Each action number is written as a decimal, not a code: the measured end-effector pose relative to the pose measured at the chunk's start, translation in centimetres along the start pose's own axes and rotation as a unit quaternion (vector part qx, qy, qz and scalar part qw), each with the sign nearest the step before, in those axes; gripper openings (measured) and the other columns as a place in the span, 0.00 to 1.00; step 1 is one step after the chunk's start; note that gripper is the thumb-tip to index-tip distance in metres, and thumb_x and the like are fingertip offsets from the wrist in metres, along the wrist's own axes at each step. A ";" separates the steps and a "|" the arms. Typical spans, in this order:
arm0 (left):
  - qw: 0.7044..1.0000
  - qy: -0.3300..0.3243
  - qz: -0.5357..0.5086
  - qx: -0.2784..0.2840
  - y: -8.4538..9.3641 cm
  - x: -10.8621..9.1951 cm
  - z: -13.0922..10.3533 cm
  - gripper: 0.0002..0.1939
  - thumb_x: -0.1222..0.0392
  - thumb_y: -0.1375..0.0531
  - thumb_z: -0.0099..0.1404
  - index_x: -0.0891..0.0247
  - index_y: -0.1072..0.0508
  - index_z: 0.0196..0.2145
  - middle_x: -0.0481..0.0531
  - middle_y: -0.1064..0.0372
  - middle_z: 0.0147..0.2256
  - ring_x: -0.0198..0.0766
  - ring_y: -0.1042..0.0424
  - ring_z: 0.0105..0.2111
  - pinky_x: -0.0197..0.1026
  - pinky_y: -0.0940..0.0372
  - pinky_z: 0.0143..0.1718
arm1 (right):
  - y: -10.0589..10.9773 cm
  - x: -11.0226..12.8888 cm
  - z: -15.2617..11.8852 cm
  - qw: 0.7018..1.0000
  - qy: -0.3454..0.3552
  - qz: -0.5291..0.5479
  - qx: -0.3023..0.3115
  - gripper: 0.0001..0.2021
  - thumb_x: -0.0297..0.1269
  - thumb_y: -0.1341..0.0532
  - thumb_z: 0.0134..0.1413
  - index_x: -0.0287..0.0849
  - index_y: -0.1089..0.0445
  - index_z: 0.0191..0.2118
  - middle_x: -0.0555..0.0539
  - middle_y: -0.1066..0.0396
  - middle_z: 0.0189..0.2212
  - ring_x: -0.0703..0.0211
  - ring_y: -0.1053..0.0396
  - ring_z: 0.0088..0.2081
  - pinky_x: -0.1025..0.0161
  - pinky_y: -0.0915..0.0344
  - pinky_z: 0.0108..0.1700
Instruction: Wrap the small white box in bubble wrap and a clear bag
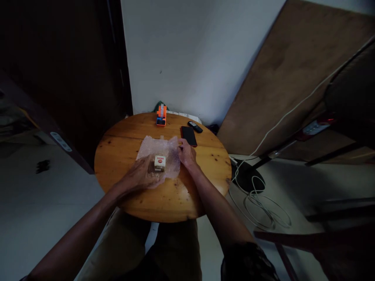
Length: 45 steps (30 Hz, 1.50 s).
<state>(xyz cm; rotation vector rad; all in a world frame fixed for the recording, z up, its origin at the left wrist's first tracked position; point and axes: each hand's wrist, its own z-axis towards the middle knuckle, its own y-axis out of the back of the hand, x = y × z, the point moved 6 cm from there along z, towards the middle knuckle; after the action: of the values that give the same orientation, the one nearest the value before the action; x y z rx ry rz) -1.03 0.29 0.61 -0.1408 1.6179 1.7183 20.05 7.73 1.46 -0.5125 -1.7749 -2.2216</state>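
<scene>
A small pale box with a red mark on top sits on a sheet of clear bubble wrap, which lies on the round wooden table. My left hand lies along the near left part of the wrap, beside the box, with its fingers stretched out. At the wrap's right edge, my right hand has its fingers bent and pinched on the sheet.
On the wooden table, an orange tape dispenser stands at the back. A dark phone and a black remote-like device lie behind my right hand. White cable coils on the floor to the right.
</scene>
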 end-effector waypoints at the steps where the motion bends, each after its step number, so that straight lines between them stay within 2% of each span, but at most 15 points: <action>1: 1.000 0.004 0.009 -0.001 -0.3 0.0 -0.2 0.34 0.48 0.35 0.57 0.61 0.35 0.59 0.62 0.30 0.55 0.58 0.31 0.56 0.57 0.36 0.57 | 0.0 0.1 0.4 1.000 0.008 -0.012 -0.001 0.22 0.32 0.45 0.62 0.48 0.35 0.61 0.47 0.20 0.46 0.52 0.25 0.49 0.59 0.33 0.49; 5: 0.999 0.009 0.048 -0.010 -1.3 -0.2 -1.0 0.39 0.45 0.36 0.59 0.59 0.43 0.64 0.63 0.37 0.62 0.59 0.37 0.62 0.60 0.41 0.61 | -0.5 -0.7 1.4 0.999 0.009 -0.038 0.003 0.19 0.32 0.44 0.62 0.46 0.32 0.58 0.44 0.20 0.45 0.49 0.25 0.48 0.56 0.34 0.51; 11: 0.996 0.014 0.086 -0.023 -2.2 0.2 -1.5 0.44 0.43 0.38 0.60 0.60 0.49 0.68 0.64 0.44 0.67 0.59 0.44 0.66 0.62 0.49 0.65 | 1.1 -2.2 0.4 0.994 0.027 0.087 -0.064 0.18 0.32 0.41 0.57 0.42 0.29 0.53 0.42 0.23 0.47 0.51 0.26 0.47 0.54 0.32 0.51; 14: 0.996 0.014 0.088 -0.025 -2.4 0.3 -1.5 0.45 0.43 0.38 0.60 0.58 0.51 0.69 0.62 0.45 0.67 0.58 0.44 0.66 0.61 0.49 0.65 | 1.8 1.1 -1.2 0.969 0.182 0.167 0.006 0.19 0.36 0.39 0.56 0.43 0.29 0.53 0.43 0.25 0.49 0.52 0.27 0.48 0.55 0.31 0.51; 16: 0.996 0.011 0.091 -0.024 -2.4 0.4 -1.5 0.46 0.44 0.38 0.59 0.58 0.51 0.69 0.62 0.44 0.67 0.58 0.44 0.66 0.61 0.48 0.65 | 1.3 3.7 -2.8 0.940 0.283 0.171 0.085 0.27 0.39 0.34 0.51 0.41 0.32 0.58 0.40 0.28 0.55 0.49 0.30 0.54 0.53 0.34 0.55; 18: 0.995 0.012 0.096 -0.024 -2.5 0.5 -1.4 0.46 0.44 0.38 0.59 0.59 0.51 0.69 0.63 0.44 0.67 0.58 0.44 0.66 0.61 0.49 0.65 | 0.5 5.2 -4.1 0.932 0.312 0.137 0.126 0.31 0.38 0.31 0.47 0.40 0.33 0.59 0.38 0.29 0.56 0.47 0.31 0.55 0.51 0.35 0.57; 20: 0.995 0.011 0.099 -0.023 -2.6 0.6 -1.4 0.45 0.43 0.39 0.60 0.59 0.50 0.69 0.63 0.44 0.66 0.57 0.45 0.66 0.60 0.49 0.66 | 0.0 5.5 -4.9 0.939 0.297 0.106 0.134 0.27 0.35 0.33 0.49 0.41 0.31 0.57 0.40 0.26 0.51 0.49 0.29 0.50 0.52 0.34 0.54; 23: 0.995 -0.001 0.101 -0.017 -2.7 0.7 -1.4 0.44 0.42 0.39 0.61 0.60 0.48 0.68 0.63 0.45 0.67 0.57 0.45 0.67 0.60 0.48 0.66 | 1.0 3.6 -5.3 0.958 0.254 0.102 0.084 0.21 0.37 0.34 0.52 0.42 0.29 0.53 0.43 0.24 0.46 0.51 0.27 0.46 0.54 0.33 0.51; 27: 0.995 -0.012 0.103 -0.009 -2.7 0.6 -1.5 0.44 0.43 0.39 0.60 0.62 0.47 0.68 0.63 0.46 0.68 0.58 0.48 0.68 0.59 0.50 0.67 | 4.5 -2.7 -5.5 0.987 0.132 0.073 -0.048 0.22 0.42 0.36 0.54 0.42 0.30 0.54 0.40 0.24 0.48 0.45 0.28 0.49 0.49 0.33 0.53; 30: 0.994 -0.015 0.105 -0.002 -2.7 0.6 -1.5 0.43 0.44 0.39 0.61 0.63 0.46 0.68 0.63 0.47 0.68 0.58 0.48 0.68 0.59 0.51 0.68 | 5.5 -6.9 -5.9 0.997 0.067 -0.018 -0.046 0.23 0.39 0.37 0.52 0.40 0.31 0.55 0.37 0.25 0.50 0.41 0.29 0.51 0.44 0.34 0.55; 33: 0.995 -0.015 0.103 0.003 -2.7 0.5 -1.6 0.43 0.44 0.39 0.61 0.64 0.45 0.68 0.64 0.47 0.68 0.59 0.49 0.68 0.60 0.51 0.67 | 5.9 -8.3 -6.5 0.995 0.047 -0.059 -0.061 0.27 0.40 0.38 0.53 0.38 0.34 0.59 0.33 0.30 0.57 0.38 0.33 0.57 0.42 0.37 0.57; 36: 0.995 -0.020 0.098 0.001 -2.6 0.4 -1.6 0.41 0.44 0.40 0.61 0.64 0.43 0.67 0.65 0.46 0.68 0.60 0.48 0.68 0.61 0.51 0.67 | 6.5 -6.0 -7.1 0.989 0.083 -0.032 -0.119 0.27 0.44 0.40 0.57 0.38 0.34 0.60 0.33 0.34 0.60 0.38 0.36 0.60 0.42 0.39 0.60; 38: 0.995 -0.022 0.098 0.000 -2.6 0.5 -1.6 0.41 0.45 0.39 0.61 0.63 0.43 0.67 0.65 0.46 0.68 0.60 0.48 0.68 0.61 0.51 0.67 | 5.9 -2.9 -7.6 0.984 0.146 0.000 -0.105 0.21 0.41 0.42 0.60 0.40 0.31 0.57 0.36 0.32 0.59 0.42 0.35 0.59 0.44 0.40 0.62; 42: 0.994 -0.017 0.107 0.014 -2.9 1.0 -1.5 0.44 0.45 0.37 0.58 0.65 0.43 0.67 0.67 0.47 0.68 0.61 0.48 0.68 0.61 0.51 0.67 | 2.2 3.4 -8.2 0.960 0.277 0.006 0.040 0.19 0.38 0.42 0.62 0.43 0.29 0.56 0.39 0.31 0.59 0.47 0.36 0.60 0.49 0.40 0.62; 45: 0.993 -0.026 0.112 0.033 -2.6 1.4 -1.4 0.43 0.45 0.38 0.59 0.64 0.43 0.68 0.67 0.47 0.68 0.61 0.49 0.69 0.63 0.53 0.68 | -0.6 5.1 -7.7 0.957 0.269 -0.045 0.099 0.25 0.41 0.41 0.63 0.37 0.35 0.62 0.35 0.37 0.63 0.44 0.39 0.63 0.47 0.42 0.63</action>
<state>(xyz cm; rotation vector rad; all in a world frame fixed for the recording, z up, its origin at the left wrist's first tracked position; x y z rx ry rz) -1.03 -0.59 -2.55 0.1220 1.7026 1.8169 14.28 0.51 1.57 0.2073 -1.7073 -1.9489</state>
